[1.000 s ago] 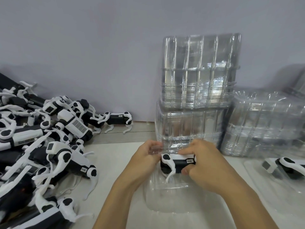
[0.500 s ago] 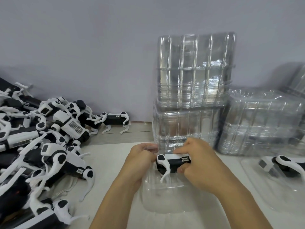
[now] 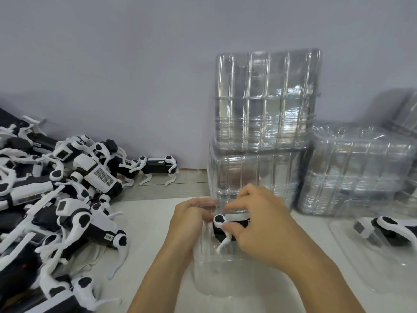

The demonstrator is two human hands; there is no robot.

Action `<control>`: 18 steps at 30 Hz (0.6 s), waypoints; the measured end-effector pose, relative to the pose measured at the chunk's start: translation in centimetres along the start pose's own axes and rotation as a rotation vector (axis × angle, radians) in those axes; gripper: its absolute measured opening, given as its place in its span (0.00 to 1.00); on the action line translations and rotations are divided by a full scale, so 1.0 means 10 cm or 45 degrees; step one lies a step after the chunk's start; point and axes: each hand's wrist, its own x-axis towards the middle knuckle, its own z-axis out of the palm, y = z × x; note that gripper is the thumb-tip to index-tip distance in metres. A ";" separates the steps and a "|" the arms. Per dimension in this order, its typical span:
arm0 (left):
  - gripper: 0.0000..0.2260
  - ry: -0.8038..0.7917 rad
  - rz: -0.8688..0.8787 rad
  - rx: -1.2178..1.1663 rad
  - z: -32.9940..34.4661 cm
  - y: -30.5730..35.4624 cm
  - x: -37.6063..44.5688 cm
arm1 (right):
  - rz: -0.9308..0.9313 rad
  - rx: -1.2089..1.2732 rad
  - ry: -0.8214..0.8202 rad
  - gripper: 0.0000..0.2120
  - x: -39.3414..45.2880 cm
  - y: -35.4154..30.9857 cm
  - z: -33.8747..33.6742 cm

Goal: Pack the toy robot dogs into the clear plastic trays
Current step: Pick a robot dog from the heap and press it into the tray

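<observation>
Near the front edge of the counter (image 3: 144, 222), both hands work one toy robot dog (image 3: 228, 224) into the clear plastic tray (image 3: 225, 279): the right hand (image 3: 255, 224) pinches its body, thumb on the white shoulder, while the left hand (image 3: 191, 220) curls round the tray's far rim. It looks light and rigid, but those thin white legs seem snappable, so the black body is the safer hold. That glossy tray likely flexes and slips, so brace it.

A plain pale grey wall (image 3: 135, 64) stands behind; a white tabletop (image 3: 144, 227) below, wooden strip (image 3: 180, 184) between.
</observation>
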 end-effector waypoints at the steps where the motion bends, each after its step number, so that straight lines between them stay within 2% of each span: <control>1: 0.17 -0.005 0.002 -0.007 0.00 0.00 -0.01 | -0.023 -0.015 -0.019 0.06 0.00 -0.05 0.03; 4: 0.19 0.001 0.009 -0.039 0.02 0.00 -0.01 | 0.002 -0.095 -0.056 0.08 0.02 -0.13 0.07; 7: 0.19 -0.007 0.026 -0.026 0.02 -0.01 0.00 | 0.044 -0.128 -0.066 0.22 0.02 -0.19 0.06; 10: 0.20 -0.023 0.041 0.018 0.01 -0.04 0.03 | 0.066 -0.140 -0.070 0.27 0.02 -0.24 0.04; 15: 0.19 -0.043 0.086 0.105 0.00 -0.03 0.03 | 0.121 -0.136 -0.014 0.25 0.01 -0.20 0.08; 18: 0.13 -0.159 0.107 0.113 -0.03 -0.03 0.02 | 0.145 -0.076 0.022 0.14 0.01 -0.16 0.10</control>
